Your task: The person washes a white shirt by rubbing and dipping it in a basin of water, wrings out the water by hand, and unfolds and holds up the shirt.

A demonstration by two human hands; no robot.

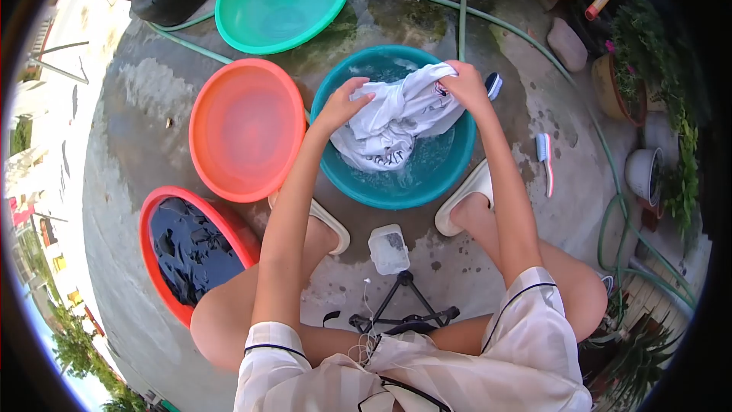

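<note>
A wet white shirt (396, 118) with dark lettering is bunched over the teal basin (335, 175), partly in the water. My right hand (467, 85) is closed on the shirt's upper right end and lifts it near the basin's rim. At the shirt's left side, my left hand (345, 105) has thumb and fingers apart. Its fingertips are close to the fabric; whether they touch it I cannot tell. Cloudy water (435, 156) shows around the lower part of the shirt.
An orange basin (200, 133) and a green basin (286, 46) stand left and behind. A red basin (149, 221) holds dark cloth in water. A brush (545, 160) lies right, a clear container (389, 249) in front. A hose (526, 34) curves past plant pots (621, 88).
</note>
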